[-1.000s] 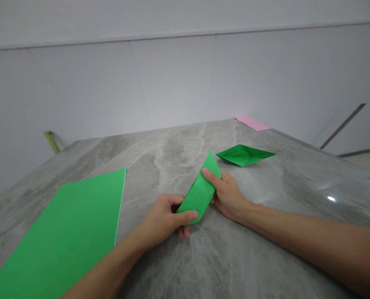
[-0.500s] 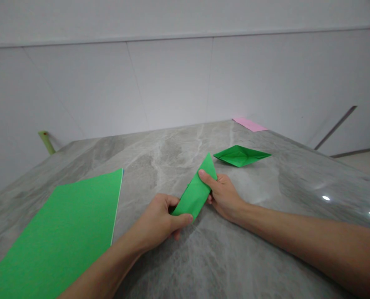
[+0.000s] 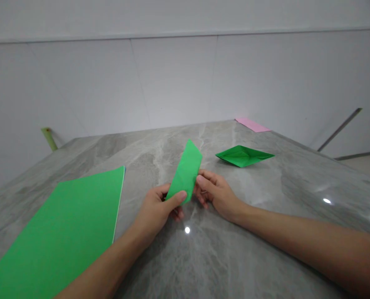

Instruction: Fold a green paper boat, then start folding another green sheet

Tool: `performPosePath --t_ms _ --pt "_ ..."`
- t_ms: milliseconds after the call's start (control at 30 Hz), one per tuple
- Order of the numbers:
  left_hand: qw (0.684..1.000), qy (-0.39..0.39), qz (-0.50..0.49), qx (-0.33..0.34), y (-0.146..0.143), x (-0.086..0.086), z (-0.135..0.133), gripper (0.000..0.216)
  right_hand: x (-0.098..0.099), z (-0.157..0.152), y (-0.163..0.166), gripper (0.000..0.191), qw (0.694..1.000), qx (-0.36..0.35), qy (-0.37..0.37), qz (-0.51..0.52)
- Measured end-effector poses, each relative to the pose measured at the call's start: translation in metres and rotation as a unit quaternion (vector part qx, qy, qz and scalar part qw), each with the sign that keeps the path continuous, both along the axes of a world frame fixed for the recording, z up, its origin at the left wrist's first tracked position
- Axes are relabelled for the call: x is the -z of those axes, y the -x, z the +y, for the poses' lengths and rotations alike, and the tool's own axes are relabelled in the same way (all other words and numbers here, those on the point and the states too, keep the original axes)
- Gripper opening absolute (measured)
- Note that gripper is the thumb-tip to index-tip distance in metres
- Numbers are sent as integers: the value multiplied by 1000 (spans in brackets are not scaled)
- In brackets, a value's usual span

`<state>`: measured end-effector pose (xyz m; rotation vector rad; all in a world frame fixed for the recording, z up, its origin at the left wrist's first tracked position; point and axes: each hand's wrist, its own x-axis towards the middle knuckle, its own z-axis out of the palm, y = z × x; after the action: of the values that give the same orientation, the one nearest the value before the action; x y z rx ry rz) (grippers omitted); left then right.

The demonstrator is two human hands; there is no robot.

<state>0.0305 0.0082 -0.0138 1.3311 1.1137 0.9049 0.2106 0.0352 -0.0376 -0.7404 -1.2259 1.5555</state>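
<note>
On my left, a green sheet (image 3: 63, 228) is lying on the marbled tabletop (image 3: 222, 261). My left hand (image 3: 153, 209) is pinching a folded green paper strip (image 3: 185, 172) before me; my right hand (image 3: 220, 193) is resting half-curled at its right edge, whether gripping I cannot tell. Beyond, a green paper boat (image 3: 242, 158) is sitting, a pink sheet (image 3: 253, 125) lying farthest.

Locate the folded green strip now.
Head view, near the middle: the folded green strip is pinched in the left hand, with the right hand at its right edge.

Pale panelled wall (image 3: 175, 79), grey marbled tabletop (image 3: 234, 257), bright light reflections (image 3: 327, 201) on its glossy surface
</note>
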Motion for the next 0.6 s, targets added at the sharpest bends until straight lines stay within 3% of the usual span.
performPosePath --t_ms 133,267,433,600 --pt "997 -46 -12 -66 1 3 2 32 2 -4 1 33 997 12 -61 -39" --pt "997 -51 -27 -43 0 4 2 32 3 -6 2 25 994 -12 -71 -82" --pt "996 -19 -65 -50 -1 5 3 30 3 -6 1 36 996 3 -60 -63" --pt "998 -25 -33 -38 -1 1 2 28 0 -7 2 32 994 5 -67 -81"
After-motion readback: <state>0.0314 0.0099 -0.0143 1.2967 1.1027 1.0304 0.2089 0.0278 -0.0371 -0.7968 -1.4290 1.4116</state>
